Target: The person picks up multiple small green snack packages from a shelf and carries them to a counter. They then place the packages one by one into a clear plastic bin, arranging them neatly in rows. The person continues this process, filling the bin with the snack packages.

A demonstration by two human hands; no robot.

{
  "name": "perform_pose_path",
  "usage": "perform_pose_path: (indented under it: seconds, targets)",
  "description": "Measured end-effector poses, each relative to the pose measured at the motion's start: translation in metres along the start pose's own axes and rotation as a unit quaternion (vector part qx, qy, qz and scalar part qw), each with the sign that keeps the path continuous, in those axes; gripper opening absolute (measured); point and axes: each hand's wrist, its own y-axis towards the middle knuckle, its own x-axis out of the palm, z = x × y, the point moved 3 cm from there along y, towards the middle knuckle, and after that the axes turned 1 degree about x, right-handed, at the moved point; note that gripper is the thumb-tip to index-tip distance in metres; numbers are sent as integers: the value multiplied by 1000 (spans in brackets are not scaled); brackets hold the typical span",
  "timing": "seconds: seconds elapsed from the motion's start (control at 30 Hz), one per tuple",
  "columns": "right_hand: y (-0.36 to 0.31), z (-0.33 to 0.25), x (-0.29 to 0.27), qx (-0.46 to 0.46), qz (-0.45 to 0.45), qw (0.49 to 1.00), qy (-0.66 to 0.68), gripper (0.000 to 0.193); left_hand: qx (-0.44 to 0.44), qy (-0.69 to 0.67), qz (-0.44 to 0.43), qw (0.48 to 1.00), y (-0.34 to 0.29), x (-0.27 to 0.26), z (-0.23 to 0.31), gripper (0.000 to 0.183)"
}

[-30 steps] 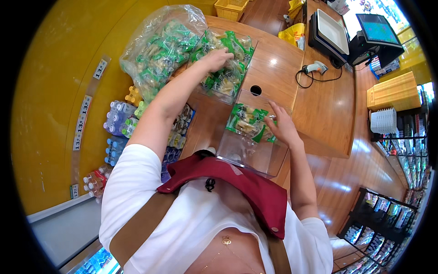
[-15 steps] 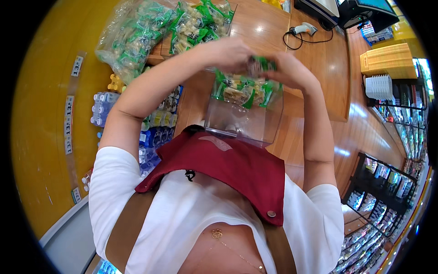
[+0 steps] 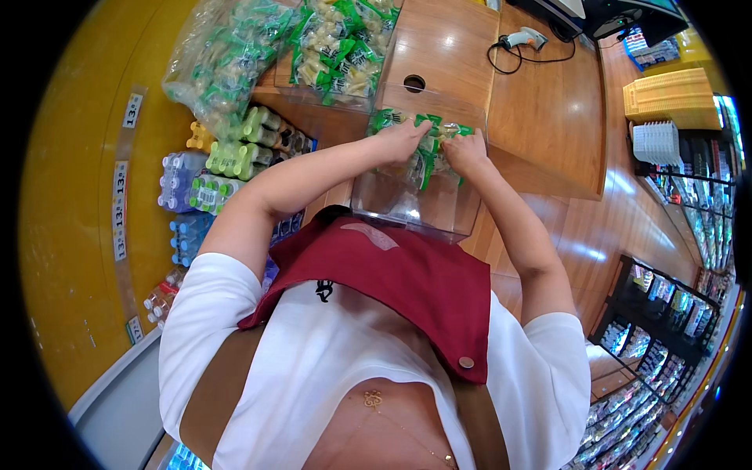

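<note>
Just above the centre of the frame, both hands reach into a clear box (image 3: 399,205), over the green-and-clear packets (image 3: 424,171) in its upper half. The left hand (image 3: 403,142) comes in from the left, its fingers bent over the packets at the middle of the pile; more of the pile shows along its upper side. The right hand (image 3: 468,152) comes in from the lower right, its fingertips on the packets at the pile's right end. A little green and pale packing shows between the two hands, and the pile runs on below them, towards the bare lower half of the box. Each grip is partly curled, neither spread flat nor fisted; I cannot tell whether either one pinches a packet or only rests on it.

At upper centre, a second box (image 3: 354,99) is heaped with more packets, well apart from both hands. Just left of it, in the upper left, sits a large clear bag (image 3: 223,74) full of the same kind. The wooden desk (image 3: 548,117) fills the upper right, with a hole (image 3: 414,83) above the near box and a corded scanner (image 3: 526,37) farther right.
</note>
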Motion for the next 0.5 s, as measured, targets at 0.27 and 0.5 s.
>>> perform_pose_path:
  seconds: [0.27,0.5]
  targets:
    - [-3,-4,6,48,1,998,32,45,-50,96,-11,994,-9,-12,4,58]
    - [19,-45,38,160,86,983,26,83,-91,149,6,985,3,1,9,55]
